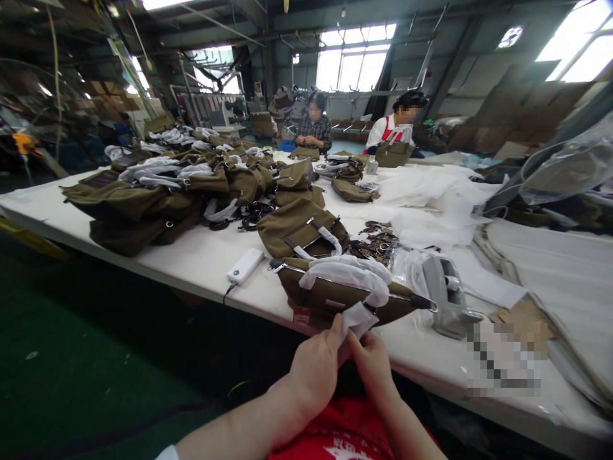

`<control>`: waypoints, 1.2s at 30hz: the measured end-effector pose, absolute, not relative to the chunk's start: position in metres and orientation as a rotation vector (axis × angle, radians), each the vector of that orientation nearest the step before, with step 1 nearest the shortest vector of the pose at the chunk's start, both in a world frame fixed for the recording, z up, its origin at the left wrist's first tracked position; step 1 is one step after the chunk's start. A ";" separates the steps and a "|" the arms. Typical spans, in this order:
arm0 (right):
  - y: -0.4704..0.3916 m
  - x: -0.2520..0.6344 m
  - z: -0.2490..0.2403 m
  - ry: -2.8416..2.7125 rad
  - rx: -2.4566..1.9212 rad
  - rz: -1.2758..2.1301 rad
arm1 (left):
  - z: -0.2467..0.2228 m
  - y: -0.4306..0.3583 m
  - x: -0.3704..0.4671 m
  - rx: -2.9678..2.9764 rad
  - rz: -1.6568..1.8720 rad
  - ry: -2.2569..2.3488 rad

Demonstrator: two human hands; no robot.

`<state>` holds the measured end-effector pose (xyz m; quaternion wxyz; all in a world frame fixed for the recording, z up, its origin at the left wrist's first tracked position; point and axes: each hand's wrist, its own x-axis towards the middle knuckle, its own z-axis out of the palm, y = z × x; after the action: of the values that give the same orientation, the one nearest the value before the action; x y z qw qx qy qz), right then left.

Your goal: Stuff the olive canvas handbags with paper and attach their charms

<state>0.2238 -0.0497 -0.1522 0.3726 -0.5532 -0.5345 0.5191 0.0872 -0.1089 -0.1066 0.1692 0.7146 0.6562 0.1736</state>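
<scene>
An olive handbag (316,292) lies at the table's near edge, its handles wrapped in white paper (352,271). Close in front of it, my left hand (318,358) pinches a strip of white wrapping paper (357,316) that sits at the lower end of a handle. My right hand (371,358) has its fingers closed on the same paper, just right of the left hand. A small reddish tag (301,315) hangs at the bag's lower left. Behind it rests another olive handbag (292,230) with partly wrapped handles.
A heap of olive bags (158,198) covers the table's left side. Nearer are a white power bank (246,266) with a cable, metal hardware pieces (376,243) and a grey tape dispenser (443,294). White sheets (431,198) lie behind. Two people (313,128) sit across the table.
</scene>
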 end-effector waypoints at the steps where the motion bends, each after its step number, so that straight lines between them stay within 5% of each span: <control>1: -0.051 0.223 -0.153 -1.342 -1.410 1.354 | -0.110 -0.112 0.089 2.100 0.484 1.886; 10: -0.060 0.222 -0.159 -1.122 -1.301 1.459 | -0.133 -0.130 0.082 2.429 0.391 1.868; 21: -0.061 0.211 -0.130 -1.163 -1.218 1.621 | -0.092 -0.129 0.068 2.487 0.346 1.734; 30: -0.043 0.195 -0.118 -0.690 -1.267 1.597 | -0.093 -0.131 0.039 1.508 1.284 1.690; 36: -0.036 0.195 -0.118 -0.557 -1.214 1.653 | -0.106 -0.123 0.042 1.296 1.293 1.468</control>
<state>0.1955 -0.0356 -0.1181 0.4865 -0.4992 -0.2291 0.6795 0.0424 -0.1234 -0.1056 0.3873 0.5093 0.5767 0.5079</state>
